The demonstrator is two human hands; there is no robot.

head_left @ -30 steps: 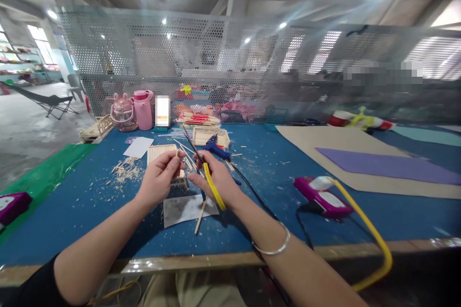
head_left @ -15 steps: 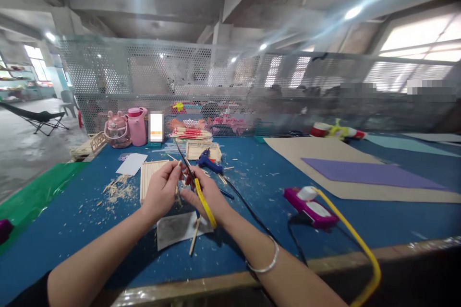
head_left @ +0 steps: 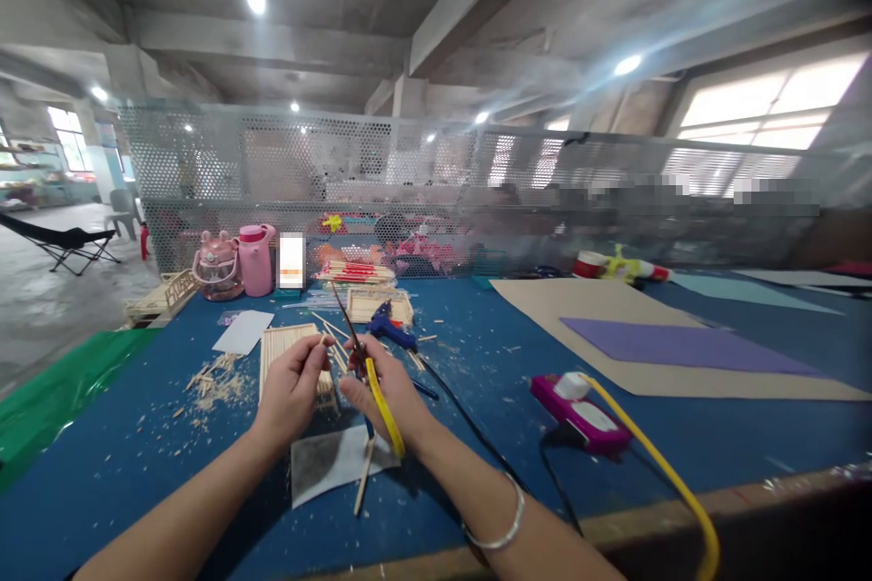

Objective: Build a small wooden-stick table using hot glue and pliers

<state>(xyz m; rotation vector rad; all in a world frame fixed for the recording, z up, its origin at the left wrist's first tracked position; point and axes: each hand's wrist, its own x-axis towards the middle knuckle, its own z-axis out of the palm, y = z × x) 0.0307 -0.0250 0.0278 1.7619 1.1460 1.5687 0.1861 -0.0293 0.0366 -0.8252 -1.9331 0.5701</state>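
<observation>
My right hand [head_left: 395, 386] is wrapped round a pair of scissors [head_left: 383, 408] with a yellow handle, dark blades pointing up and away. To its left, my left hand [head_left: 290, 386] pinches a short piece of pale wooden stick [head_left: 322, 340], mostly hidden by the fingers. The piece is apart from the blades. Partly behind my left hand lies a panel of wooden sticks [head_left: 290, 340]. Below my hands are a grey-white sheet [head_left: 320, 463] and a loose wooden stick [head_left: 364, 477]. A blue glue gun [head_left: 391, 327] lies just beyond my right hand.
Wood scraps [head_left: 216, 381] litter the blue table [head_left: 477, 436] at left. A purple power strip [head_left: 579, 413] with a yellow cable sits at right, before beige card [head_left: 531, 309] and a purple sheet [head_left: 681, 347]. Pink bottles [head_left: 255, 261] and a stick tray [head_left: 378, 304] stand behind.
My left hand has moved left, away from the scissors, with the small stick piece. The scissors stay in my right hand. The view has tilted up and shifted slightly right.
</observation>
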